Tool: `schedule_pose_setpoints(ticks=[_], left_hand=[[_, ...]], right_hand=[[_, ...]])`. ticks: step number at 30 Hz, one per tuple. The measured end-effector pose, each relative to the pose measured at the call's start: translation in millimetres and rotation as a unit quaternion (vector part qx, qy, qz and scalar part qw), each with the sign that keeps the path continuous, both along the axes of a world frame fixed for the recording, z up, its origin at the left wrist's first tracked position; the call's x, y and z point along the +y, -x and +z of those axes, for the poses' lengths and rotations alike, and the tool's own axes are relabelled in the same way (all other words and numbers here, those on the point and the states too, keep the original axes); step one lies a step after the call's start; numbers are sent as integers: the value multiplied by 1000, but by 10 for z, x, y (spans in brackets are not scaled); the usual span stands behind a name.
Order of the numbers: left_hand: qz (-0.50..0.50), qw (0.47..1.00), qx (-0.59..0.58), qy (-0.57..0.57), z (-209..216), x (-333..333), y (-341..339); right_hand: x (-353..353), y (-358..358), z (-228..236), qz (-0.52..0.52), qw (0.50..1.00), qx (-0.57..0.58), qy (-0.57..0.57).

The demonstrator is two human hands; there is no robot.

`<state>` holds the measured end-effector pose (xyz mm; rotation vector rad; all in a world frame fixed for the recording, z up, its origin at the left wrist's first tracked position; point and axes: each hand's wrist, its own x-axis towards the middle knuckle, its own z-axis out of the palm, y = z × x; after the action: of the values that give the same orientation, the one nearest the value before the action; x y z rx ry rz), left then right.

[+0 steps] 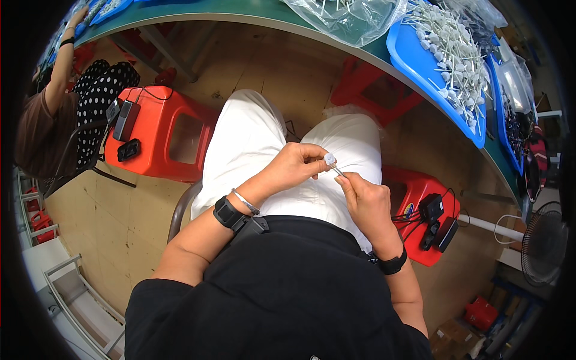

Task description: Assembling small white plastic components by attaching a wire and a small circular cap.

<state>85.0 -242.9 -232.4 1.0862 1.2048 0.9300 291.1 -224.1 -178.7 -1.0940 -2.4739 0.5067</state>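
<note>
Above the white-trousered lap (243,135), the left hand (293,165) pinches a small white piece (329,158); the right hand (367,201) is clamped on a slender rod (338,170) meeting it.

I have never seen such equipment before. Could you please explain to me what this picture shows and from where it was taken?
There is no machine here: a seated person works with two bare hands. The picture comes from a wide fisheye camera worn on that person's head, looking down, so straight edges bend. Above white trousers, the left hand has its fingertips at a small white rounded piece. The right hand pinches a thin grey rod leading to it; tool or stem, I cannot tell. On the green table ahead lie a clear plastic bag and a blue plastic tray heaped with small white heads on thin pale sticks. At far left sits another person in a brown top.
</note>
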Motion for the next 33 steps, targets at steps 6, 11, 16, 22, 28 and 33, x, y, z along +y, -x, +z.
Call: schedule_pose_setpoints(ticks=[6,11,16,22,28,33], left_hand=[[-5,1000,6,-15,-12,-3,3],[-5,1000,2,-13,-9,2,-1],[-7,1000,-13,-22,-29,-13,9],[-17,1000,-10,-18,13,-13,18],[-19,999,-32,-18,29,-9,16],[-20,999,-27,-11,42,-7,21]], right_hand=[[-1,-4,-24,-20,998,23,56],[-1,-45,-83,-41,981,67,178],[11,-22,34,-67,932,77,347],[32,-50,-10,-63,878,130,456],[60,-67,-4,-61,835,164,523],[24,-52,-45,-52,857,155,489]])
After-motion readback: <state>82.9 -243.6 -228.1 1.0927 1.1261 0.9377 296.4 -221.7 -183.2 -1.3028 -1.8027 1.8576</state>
